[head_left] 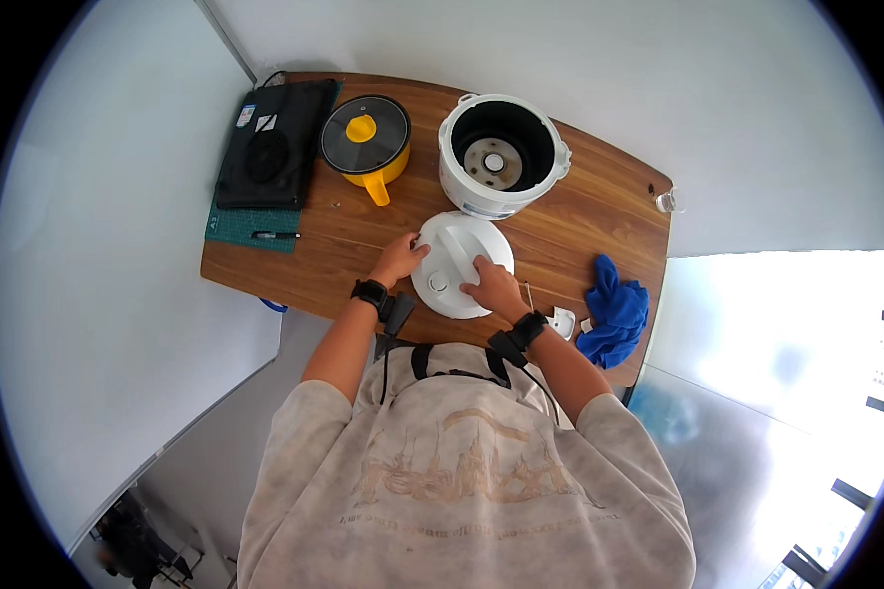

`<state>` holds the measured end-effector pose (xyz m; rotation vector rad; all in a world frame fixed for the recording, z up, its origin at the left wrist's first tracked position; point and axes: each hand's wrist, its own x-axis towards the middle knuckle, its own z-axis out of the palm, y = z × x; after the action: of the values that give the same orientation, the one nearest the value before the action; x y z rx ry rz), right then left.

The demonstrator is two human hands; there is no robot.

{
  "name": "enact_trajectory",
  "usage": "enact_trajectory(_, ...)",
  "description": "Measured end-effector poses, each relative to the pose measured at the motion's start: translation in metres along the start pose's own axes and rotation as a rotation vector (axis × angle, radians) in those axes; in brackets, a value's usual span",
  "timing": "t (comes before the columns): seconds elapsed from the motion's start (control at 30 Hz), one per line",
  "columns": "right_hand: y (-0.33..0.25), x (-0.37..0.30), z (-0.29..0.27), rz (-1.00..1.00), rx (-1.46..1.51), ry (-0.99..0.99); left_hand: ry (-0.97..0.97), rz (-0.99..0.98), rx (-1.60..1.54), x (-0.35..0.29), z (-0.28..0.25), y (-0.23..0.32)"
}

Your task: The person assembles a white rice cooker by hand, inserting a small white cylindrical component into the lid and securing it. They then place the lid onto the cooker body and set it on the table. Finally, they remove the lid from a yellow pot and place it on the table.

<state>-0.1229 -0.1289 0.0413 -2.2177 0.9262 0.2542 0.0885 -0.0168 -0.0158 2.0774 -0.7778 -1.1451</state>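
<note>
A round white pressure cooker lid [476, 240] with a raised bar handle and a small round knob lies near the table's front edge. At its left rim, my left hand [399, 259] is closed on the edge, fingertips partly hidden. My right hand [495, 288] grips the lid from the right, its thumb and fingers at the lower end of the bar handle. Just behind the lid stands the white pressure cooker body [453, 175], uncovered. Its dark inside shows a metal heating plate [480, 166] at the bottom.
Left of the cooker stands a yellow pot [393, 169] with a dark glass lid. Farther left, a black flat appliance [295, 137] and a pen [275, 235] lie on a green cutting mat [255, 228]. At right are a blue cloth [617, 309], small white parts [562, 322] and a clear cup [667, 202].
</note>
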Motion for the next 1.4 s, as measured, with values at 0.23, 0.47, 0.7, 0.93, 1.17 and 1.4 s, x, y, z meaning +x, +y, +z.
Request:
enact_trajectory(0.23, 0.0, -0.001, 0.006, -0.068, 0.008, 0.028, 0.042, 0.036, 0.13, -0.003, -0.001, 0.009)
enact_trajectory(0.47, 0.009, 0.0, 0.009, -0.117, 0.023, 0.043, 0.023, 0.041, 0.198, -0.004, -0.004, 0.011)
enact_trajectory(0.7, 0.014, -0.012, -0.003, -0.154, 0.173, 0.14, 0.07, 0.084, 0.168, -0.007, 0.0, 0.003)
enact_trajectory(0.93, 0.051, 0.011, -0.015, 0.048, 0.276, 0.354, 0.06, 0.007, 0.103, -0.008, 0.002, -0.002)
enact_trajectory(1.17, 0.063, 0.032, 0.001, 0.06, 0.28, 0.237, 0.081, -0.061, 0.124, -0.017, 0.006, 0.0)
enact_trajectory(1.4, 0.07, 0.032, 0.004, 0.094, 0.427, 0.151, 0.11, -0.085, 0.16, -0.015, 0.005, -0.003)
